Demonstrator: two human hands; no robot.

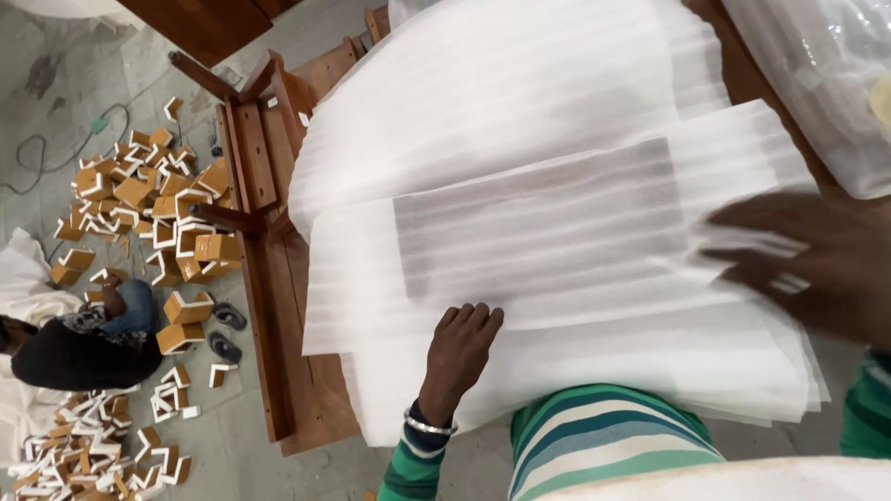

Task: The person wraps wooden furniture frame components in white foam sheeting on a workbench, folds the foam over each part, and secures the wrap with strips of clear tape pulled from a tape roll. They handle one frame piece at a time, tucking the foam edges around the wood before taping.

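Foam sheets [557, 232] fill the centre of the frame, stacked over a wooden table [269, 278]. The left hand [459, 348] presses flat at lower centre, pinning them; the right hand [807, 264], blurred, spreads open at right, smoothing.

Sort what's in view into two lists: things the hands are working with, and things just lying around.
In hand:
left hand flat on the white foam sheets
right hand, blurred, on the top sheet
dark flat panel under that sheet

Lying about:
cardboard corner pieces on the floor
seated person
wooden frame
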